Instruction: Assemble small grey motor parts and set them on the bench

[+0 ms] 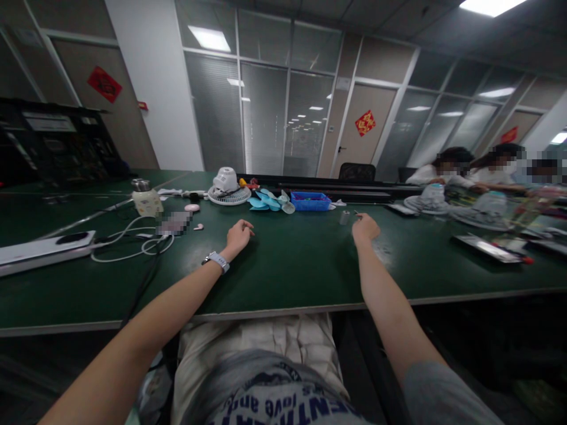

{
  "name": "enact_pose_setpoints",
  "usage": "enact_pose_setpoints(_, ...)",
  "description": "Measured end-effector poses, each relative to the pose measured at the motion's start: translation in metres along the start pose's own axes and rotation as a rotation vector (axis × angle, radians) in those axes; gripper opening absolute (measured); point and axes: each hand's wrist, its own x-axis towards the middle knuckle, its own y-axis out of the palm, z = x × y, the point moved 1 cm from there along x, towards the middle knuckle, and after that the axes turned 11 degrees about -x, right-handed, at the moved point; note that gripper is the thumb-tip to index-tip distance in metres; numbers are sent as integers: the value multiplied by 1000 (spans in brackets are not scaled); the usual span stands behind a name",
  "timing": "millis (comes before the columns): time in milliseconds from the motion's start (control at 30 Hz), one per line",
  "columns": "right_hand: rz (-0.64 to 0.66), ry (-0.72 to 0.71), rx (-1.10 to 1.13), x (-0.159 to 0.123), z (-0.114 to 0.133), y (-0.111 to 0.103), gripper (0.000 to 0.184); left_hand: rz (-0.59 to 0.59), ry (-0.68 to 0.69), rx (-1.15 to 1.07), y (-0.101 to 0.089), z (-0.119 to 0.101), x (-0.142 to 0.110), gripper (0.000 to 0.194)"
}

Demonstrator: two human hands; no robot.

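Note:
My left hand [238, 235] rests on the green table [287, 265] with its fingers curled loosely and nothing visible in it; a watch sits on that wrist. My right hand [365, 228] lies further right, fingers closed in a pinch on a thin small object that I cannot make out. Just left of it stands a small grey cylinder [344, 217]. Behind the hands lie a light-blue fan blade [268, 200], a white fan part with its round grille [228, 188] and a blue tray [310, 201].
A white bottle [146, 199], white cables [133, 242] and a white flat device [44, 248] lie at the left. Other people sit at the far right with fan parts [443, 198]. Flat tools [491, 248] lie at the right. The table's front edge runs close to my body.

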Motion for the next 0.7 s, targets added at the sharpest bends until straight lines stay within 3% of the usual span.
enact_pose_setpoints(67, 0, 17, -8, -2, 0, 2, 31, 3, 1, 1, 0, 0, 0, 24)
enact_pose_setpoints(200, 131, 93, -10, -5, -5, 11, 62, -1, 15, 4, 1, 0, -1, 24)
enact_pose_setpoints(267, 184, 109, -8, -5, -8, 14, 60, 0, 24, 5, 1, 0, -1, 24)
enact_pose_setpoints(400, 142, 54, 50, -9, 6, 12, 52, 3, 25, 6, 1, -3, -2, 25)
enact_pose_setpoints(533, 129, -224, 274, -45, 60, 9, 54, 18, 100, -18, 2, -14, -9, 21)
enact_pose_setpoints(633, 250, -515, 523, -94, 111, 8, 61, 38, 242, -81, 4, -28, -20, 17)
enact_pose_setpoints(700, 365, -691, 656, -128, 137, 9, 65, 60, 320, -128, 6, -36, -27, 25)
